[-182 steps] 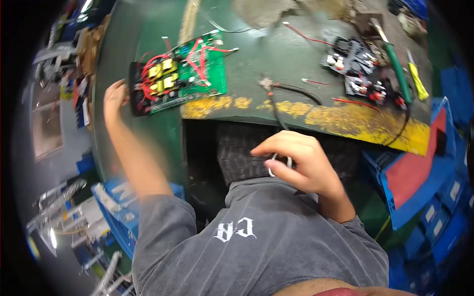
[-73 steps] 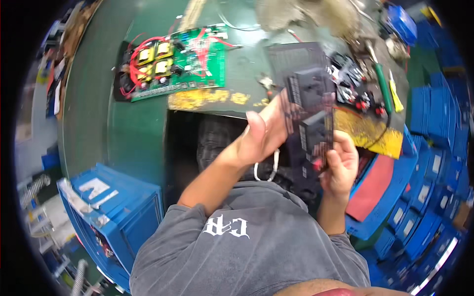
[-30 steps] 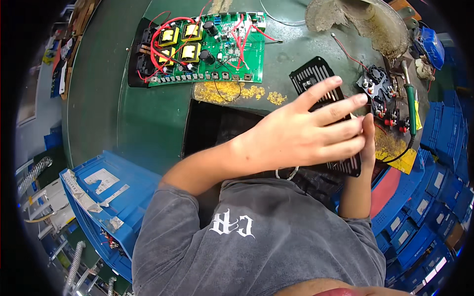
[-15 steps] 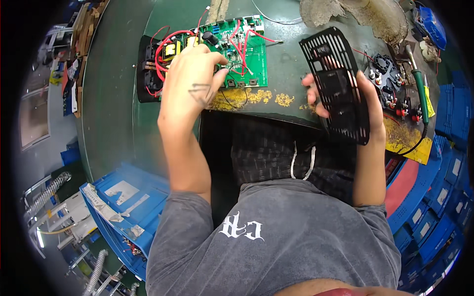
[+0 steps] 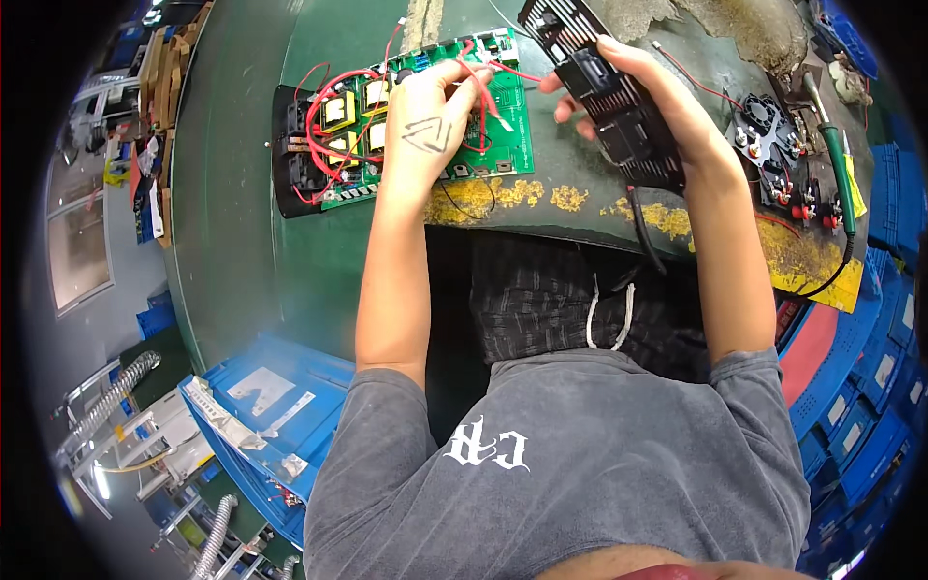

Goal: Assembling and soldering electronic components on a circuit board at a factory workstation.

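Observation:
A green circuit board [image 5: 517, 145] with yellow-wrapped transformers and red wires lies on the bench. Over its middle is my left hand [image 5: 423, 121], with thumb and forefinger pinched together on a red wire [image 5: 488, 97]; the fingertips partly hide the spot. In my right hand [image 5: 667, 92] is a black slotted panel [image 5: 604, 92], held tilted above the bench to the right of the board. From the panel's lower end hangs a thick black cable [image 5: 642, 232]. A black end plate with fans [image 5: 290, 150] stands at the board's left edge.
On the right of the bench lie a black fan plate with red and black terminals [image 5: 768, 145] and a soldering iron with a green handle [image 5: 834, 164]. Blue crates [image 5: 280, 406] stand at lower left, more [image 5: 870, 387] at right. The bench's worn yellow front edge [image 5: 503, 193] runs before me.
My left hand has shifted right across the board to the red wires. My right hand has raised the slotted panel and brought it leftward, tilting it, and its black cable now shows.

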### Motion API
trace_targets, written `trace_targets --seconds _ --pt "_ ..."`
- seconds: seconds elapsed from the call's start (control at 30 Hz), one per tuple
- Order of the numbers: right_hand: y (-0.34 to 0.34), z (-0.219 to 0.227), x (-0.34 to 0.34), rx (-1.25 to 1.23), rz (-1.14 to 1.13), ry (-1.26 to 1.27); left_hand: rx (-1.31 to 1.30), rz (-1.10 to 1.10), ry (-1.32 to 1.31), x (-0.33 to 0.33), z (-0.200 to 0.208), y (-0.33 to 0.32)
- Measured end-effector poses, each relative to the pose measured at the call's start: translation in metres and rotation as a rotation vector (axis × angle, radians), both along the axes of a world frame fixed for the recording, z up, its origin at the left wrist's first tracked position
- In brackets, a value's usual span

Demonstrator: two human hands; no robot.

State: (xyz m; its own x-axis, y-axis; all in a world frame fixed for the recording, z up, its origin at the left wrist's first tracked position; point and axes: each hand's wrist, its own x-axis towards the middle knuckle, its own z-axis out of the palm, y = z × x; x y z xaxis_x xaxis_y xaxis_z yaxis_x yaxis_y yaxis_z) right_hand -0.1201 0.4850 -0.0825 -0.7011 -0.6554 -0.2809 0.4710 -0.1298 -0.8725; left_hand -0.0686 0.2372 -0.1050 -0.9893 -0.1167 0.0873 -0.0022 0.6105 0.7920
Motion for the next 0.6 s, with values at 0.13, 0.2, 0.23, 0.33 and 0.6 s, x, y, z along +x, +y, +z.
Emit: trace_targets --seconds 0.13,0.2,0.23,0.33,0.6 --pt "-0.002 -0.022 -0.004 -0.04 0.055 -0.014 0.19 0.033 -0.004 -0.004 0.005 0.015" --pt "0.003 -0.03 -0.008 -0.05 0.091 0.006 0.442 0.04 -0.038 -0.006 0.003 0.014" --pt "0.004 -0.031 -0.008 -0.061 0.13 0.029 0.422 0.008 -0.029 -0.005 0.005 0.012" --pt "0.009 -0.027 -0.008 -0.184 0.115 -0.011 0.493 -0.155 -0.103 -0.005 0.008 0.003" --pt "0.005 -0.033 -0.007 -0.336 0.066 -0.051 0.481 -0.484 -0.179 0.005 0.013 -0.004"
